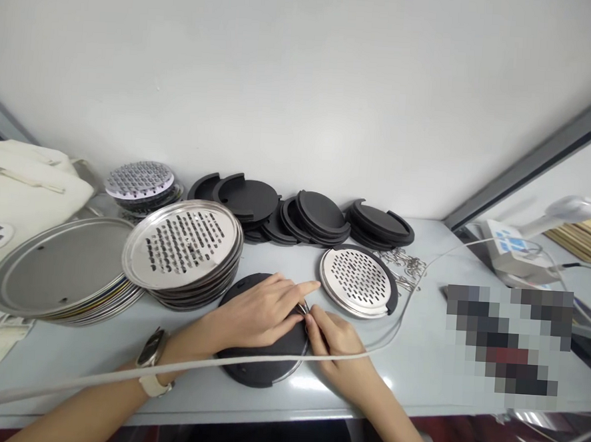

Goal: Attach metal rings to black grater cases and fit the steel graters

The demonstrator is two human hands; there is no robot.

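Observation:
A black round plate (261, 365) lies on the table near its front edge, with a strip of metal rim showing at its lower right. Across its top rests my left hand (270, 309), fingers stretched out and the index pointing right; its thumb is close to a small shiny metal hook (302, 308). My right hand (336, 337) pinches that hook at the plate's right edge, partly hiding it. Just beyond, a perforated metal disc (359, 278) sits partly inside a black rim. Several loose metal hooks (407, 266) lie behind it.
Black round covers (321, 212) are piled along the wall. Stacked grater discs (184, 244) and grey round trays (67, 260) stand left, beside a cream bag (22, 184). A white cable (201, 362) crosses in front of my forearms. At right is a white box (516, 251).

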